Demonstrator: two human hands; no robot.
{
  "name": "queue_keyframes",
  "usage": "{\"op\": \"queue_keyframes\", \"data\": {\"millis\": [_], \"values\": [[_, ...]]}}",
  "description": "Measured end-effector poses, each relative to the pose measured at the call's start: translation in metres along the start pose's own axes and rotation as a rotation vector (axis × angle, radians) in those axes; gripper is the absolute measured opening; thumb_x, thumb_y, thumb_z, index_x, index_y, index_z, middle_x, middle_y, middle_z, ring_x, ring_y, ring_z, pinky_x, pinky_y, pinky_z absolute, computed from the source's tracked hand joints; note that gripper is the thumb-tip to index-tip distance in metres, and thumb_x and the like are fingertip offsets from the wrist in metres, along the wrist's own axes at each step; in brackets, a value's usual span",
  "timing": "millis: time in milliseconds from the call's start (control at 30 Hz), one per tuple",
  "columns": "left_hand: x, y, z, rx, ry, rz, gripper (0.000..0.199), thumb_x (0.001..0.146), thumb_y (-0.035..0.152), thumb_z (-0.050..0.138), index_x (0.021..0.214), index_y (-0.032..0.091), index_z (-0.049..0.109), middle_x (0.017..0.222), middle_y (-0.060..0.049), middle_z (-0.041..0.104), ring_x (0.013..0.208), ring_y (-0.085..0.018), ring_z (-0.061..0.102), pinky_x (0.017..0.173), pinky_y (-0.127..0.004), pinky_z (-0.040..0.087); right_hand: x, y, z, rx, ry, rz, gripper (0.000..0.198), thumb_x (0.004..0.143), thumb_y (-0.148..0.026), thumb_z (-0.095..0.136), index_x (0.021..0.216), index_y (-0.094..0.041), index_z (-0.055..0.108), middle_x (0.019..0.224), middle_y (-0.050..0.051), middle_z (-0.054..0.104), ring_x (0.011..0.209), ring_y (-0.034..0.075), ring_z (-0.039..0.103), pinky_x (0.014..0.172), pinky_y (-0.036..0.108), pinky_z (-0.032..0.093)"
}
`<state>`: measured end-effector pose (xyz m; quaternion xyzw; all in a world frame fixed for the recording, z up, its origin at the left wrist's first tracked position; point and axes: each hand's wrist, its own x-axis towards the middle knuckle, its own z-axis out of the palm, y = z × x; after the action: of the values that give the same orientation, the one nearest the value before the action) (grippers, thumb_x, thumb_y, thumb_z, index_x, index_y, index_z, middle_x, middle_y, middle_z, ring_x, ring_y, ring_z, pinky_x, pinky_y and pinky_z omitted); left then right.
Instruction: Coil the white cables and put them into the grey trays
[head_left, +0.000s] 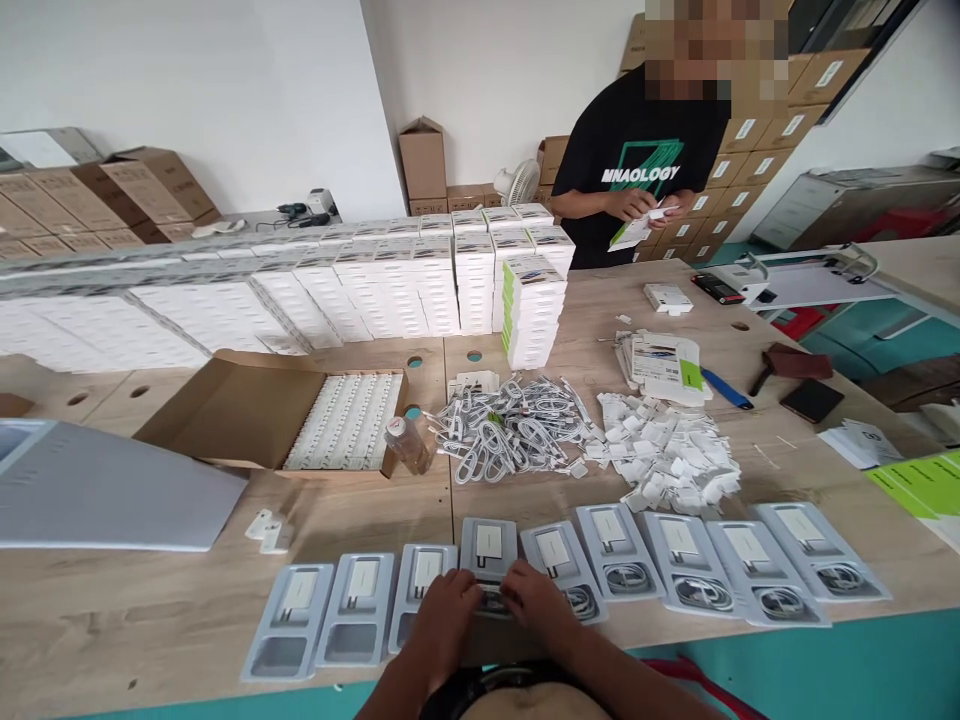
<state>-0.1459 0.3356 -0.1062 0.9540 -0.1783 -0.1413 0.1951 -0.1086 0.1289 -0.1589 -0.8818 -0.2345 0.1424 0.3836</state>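
Both my hands meet over one grey plastic tray [489, 548] in a row of several trays along the near table edge. My left hand [444, 612] and my right hand [534, 598] press on a coiled white cable at the tray's lower end, fingers curled over it. Trays to the right [684, 560] hold a white adapter and a coiled cable. Trays to the left [291, 618] hold an adapter only, with the cable pocket bare. A heap of coiled white cables [510, 428] lies just beyond the row.
A pile of small white adapters [667, 460] sits right of the cables. An open cardboard box [247, 410] and a clear bottle [409, 442] stand left. Stacks of white boxes [375, 290] fill the back. A person in a black shirt [637, 160] handles a small package across the table.
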Motion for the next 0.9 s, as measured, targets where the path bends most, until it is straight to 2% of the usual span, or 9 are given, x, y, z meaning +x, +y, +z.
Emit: {"op": "queue_keyframes", "data": {"millis": [200, 333, 400, 467, 567, 633, 700, 800, 900], "values": [[0.007, -0.013, 0.031, 0.041, -0.019, 0.054, 0.019, 0.092, 0.030, 0.048, 0.092, 0.018, 0.063, 0.103, -0.006, 0.059, 0.101, -0.020, 0.047, 0.085, -0.034, 0.032, -0.008, 0.007, 0.013, -0.327, -0.056, -0.215, 0.016, 0.089, -0.013, 0.049, 0.089, -0.014, 0.065, 0.098, 0.010, 0.061, 0.096, 0.025, 0.053, 0.082, 0.039, 0.039], [0.015, -0.016, 0.043, 0.065, -0.052, 0.046, 0.019, 0.088, 0.021, 0.052, 0.074, 0.014, 0.064, 0.096, -0.009, 0.061, 0.097, -0.022, 0.048, 0.079, -0.035, 0.033, 0.002, -0.002, 0.002, -0.485, -0.079, -0.315, 0.014, 0.087, -0.014, 0.052, 0.080, -0.013, 0.064, 0.093, 0.009, 0.061, 0.092, 0.023, 0.052, 0.079, 0.038, 0.039], [0.022, -0.015, 0.045, 0.063, -0.064, 0.032, 0.018, 0.085, 0.015, 0.051, 0.072, 0.013, 0.064, 0.094, -0.010, 0.062, 0.095, -0.022, 0.049, 0.077, -0.034, 0.034, 0.017, -0.010, -0.018, -0.426, -0.067, -0.260, 0.013, 0.084, -0.017, 0.057, 0.072, -0.015, 0.064, 0.089, 0.007, 0.061, 0.092, 0.022, 0.052, 0.080, 0.035, 0.039], [0.029, -0.013, 0.045, 0.045, -0.073, 0.032, 0.017, 0.083, 0.013, 0.052, 0.071, 0.013, 0.064, 0.092, -0.011, 0.062, 0.094, -0.023, 0.050, 0.075, -0.034, 0.036, 0.041, -0.017, -0.044, -0.386, 0.000, -0.164, 0.014, 0.086, -0.021, 0.055, 0.076, -0.017, 0.064, 0.091, 0.006, 0.060, 0.092, 0.020, 0.052, 0.080, 0.032, 0.039], [0.030, -0.012, 0.035, -0.013, -0.077, 0.079, 0.006, 0.079, 0.018, 0.059, 0.077, 0.015, 0.064, 0.098, -0.010, 0.063, 0.097, -0.024, 0.053, 0.077, -0.033, 0.039, 0.088, -0.017, -0.082, -0.361, 0.168, 0.024, 0.019, 0.092, -0.025, 0.045, 0.099, -0.018, 0.062, 0.106, 0.007, 0.058, 0.097, 0.018, 0.052, 0.081, 0.030, 0.039], [0.024, -0.012, 0.024, -0.067, -0.067, 0.116, 0.011, 0.078, 0.022, 0.062, 0.088, 0.019, 0.064, 0.104, -0.007, 0.064, 0.098, -0.023, 0.056, 0.080, -0.032, 0.042, 0.119, -0.012, -0.098, -0.347, 0.256, 0.150, 0.027, 0.092, -0.028, 0.046, 0.114, -0.017, 0.056, 0.117, 0.010, 0.055, 0.103, 0.020, 0.052, 0.081, 0.030, 0.039], [0.015, -0.011, 0.011, -0.115, -0.035, 0.124, 0.016, 0.083, 0.026, 0.057, 0.096, 0.023, 0.063, 0.109, -0.004, 0.063, 0.098, -0.019, 0.058, 0.082, -0.029, 0.044, 0.144, -0.004, -0.107, -0.332, 0.285, 0.245, 0.035, 0.089, -0.028, 0.053, 0.121, -0.015, 0.054, 0.117, 0.012, 0.057, 0.103, 0.022, 0.054, 0.078, 0.031, 0.039], [0.006, -0.008, -0.008, -0.281, 0.090, 0.038, 0.025, 0.091, 0.031, 0.041, 0.100, 0.025, 0.063, 0.110, -0.005, 0.062, 0.097, -0.014, 0.059, 0.084, -0.024, 0.045, 0.165, 0.007, -0.117, -0.303, 0.243, 0.281, 0.031, 0.082, -0.022, 0.060, 0.113, -0.017, 0.062, 0.102, 0.009, 0.064, 0.090, 0.020, 0.059, 0.072, 0.028, 0.038], [0.007, -0.004, -0.027, -0.522, 0.222, -0.136, 0.030, 0.093, 0.039, 0.038, 0.102, 0.025, 0.064, 0.114, -0.006, 0.060, 0.097, -0.014, 0.059, 0.083, -0.023, 0.046, 0.170, 0.010, -0.136, -0.287, 0.212, 0.210, 0.020, 0.087, -0.024, 0.054, 0.099, -0.018, 0.069, 0.095, 0.007, 0.064, 0.081, 0.016, 0.059, 0.068, 0.026, 0.038]]}}
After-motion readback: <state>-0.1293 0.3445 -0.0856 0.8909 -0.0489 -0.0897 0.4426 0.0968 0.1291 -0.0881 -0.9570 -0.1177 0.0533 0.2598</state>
